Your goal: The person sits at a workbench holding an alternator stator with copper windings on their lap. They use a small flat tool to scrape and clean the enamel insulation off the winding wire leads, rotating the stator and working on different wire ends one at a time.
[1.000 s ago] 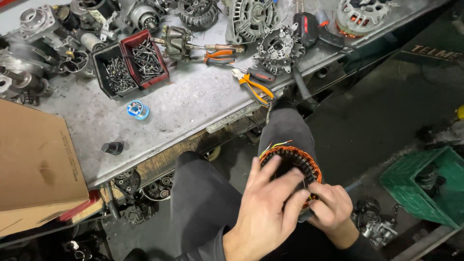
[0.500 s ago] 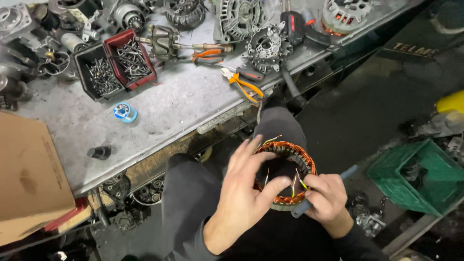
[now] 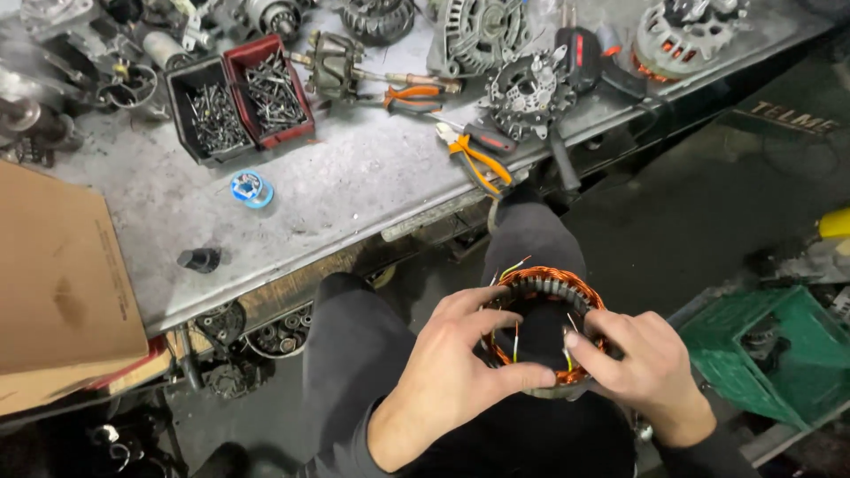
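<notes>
Stator ring (image 3: 542, 329) with copper windings sits over the person's lap below the worktop (image 3: 354, 190), left hand (image 3: 460, 372) pinching its near rim, right hand (image 3: 642, 358) clamped on the far side, so probably best to keep those thin lead wires (image 3: 516, 341) unbent while turning it.

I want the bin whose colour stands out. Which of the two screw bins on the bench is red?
The right-hand bin, next to the rotor part. Its walls are red; the bin touching its left side is black.

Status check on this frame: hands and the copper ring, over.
Left hand and right hand both grip the copper-wound stator ring over the lap. Nothing between them.
</notes>
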